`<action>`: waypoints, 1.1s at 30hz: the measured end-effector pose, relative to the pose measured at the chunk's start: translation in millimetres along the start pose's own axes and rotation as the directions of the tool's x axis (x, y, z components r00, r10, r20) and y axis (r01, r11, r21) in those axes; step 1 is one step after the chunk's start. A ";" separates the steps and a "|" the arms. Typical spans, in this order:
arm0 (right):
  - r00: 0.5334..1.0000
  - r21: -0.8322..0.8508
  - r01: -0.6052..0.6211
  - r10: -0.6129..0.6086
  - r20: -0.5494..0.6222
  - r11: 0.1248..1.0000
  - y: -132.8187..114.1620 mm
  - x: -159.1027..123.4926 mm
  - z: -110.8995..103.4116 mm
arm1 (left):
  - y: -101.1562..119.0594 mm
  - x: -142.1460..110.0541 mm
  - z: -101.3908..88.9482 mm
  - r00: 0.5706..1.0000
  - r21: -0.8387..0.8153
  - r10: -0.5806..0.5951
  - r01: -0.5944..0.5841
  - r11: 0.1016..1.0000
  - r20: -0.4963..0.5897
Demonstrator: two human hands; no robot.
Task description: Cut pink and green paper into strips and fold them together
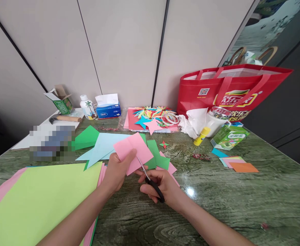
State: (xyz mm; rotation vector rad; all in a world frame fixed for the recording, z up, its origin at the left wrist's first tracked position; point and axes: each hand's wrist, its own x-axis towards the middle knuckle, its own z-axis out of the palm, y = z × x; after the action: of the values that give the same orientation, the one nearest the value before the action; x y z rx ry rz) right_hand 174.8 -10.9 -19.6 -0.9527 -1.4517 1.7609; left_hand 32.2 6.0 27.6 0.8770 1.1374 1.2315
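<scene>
My left hand (117, 171) pinches a square of pink paper (137, 148) by its lower left edge, thumb on top. Faint crease lines cross the square. In my right hand (162, 186) is a pair of black-handled scissors (153, 186), fingers through the loops. The blades lie against the pink paper and point toward its middle; whether they have cut in there I cannot tell. Behind the square lie light blue paper (105, 143) and green paper pieces (153, 150). A pink four-pointed paper star (153, 126) and a small red-green star (164, 145) lie farther back.
A stack of large coloured sheets (50, 194) covers the left front. A hammer (65, 118), tissue box (109, 110) and bottle (88, 107) stand or lie behind. At right are a glue stick (202, 136), green carton (229, 137), small paper squares (244, 167) and a red bag (198, 99).
</scene>
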 end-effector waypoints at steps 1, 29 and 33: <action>1.000 0.002 0.002 -0.002 0.003 1.000 0.2 -0.2 -0.1 | 0.4 -0.2 0.3 1.000 -0.001 -0.003 0.003 1.000 -0.003; 0.998 -0.012 -0.063 0.063 0.000 0.998 -8.9 -1.7 0.5 | 3.3 6.1 -9.6 0.991 0.044 0.037 -0.032 0.999 -0.129; 0.999 -0.014 -0.047 0.047 0.006 0.999 -11.9 -1.9 1.3 | 4.4 5.1 -8.0 0.992 0.050 0.009 -0.002 0.999 -0.126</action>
State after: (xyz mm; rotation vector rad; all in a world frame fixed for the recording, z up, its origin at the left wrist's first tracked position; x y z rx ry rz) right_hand 175.1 -11.2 -7.4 -0.9976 -1.4583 1.7908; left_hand 23.2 11.1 29.0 0.8494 1.2726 1.2826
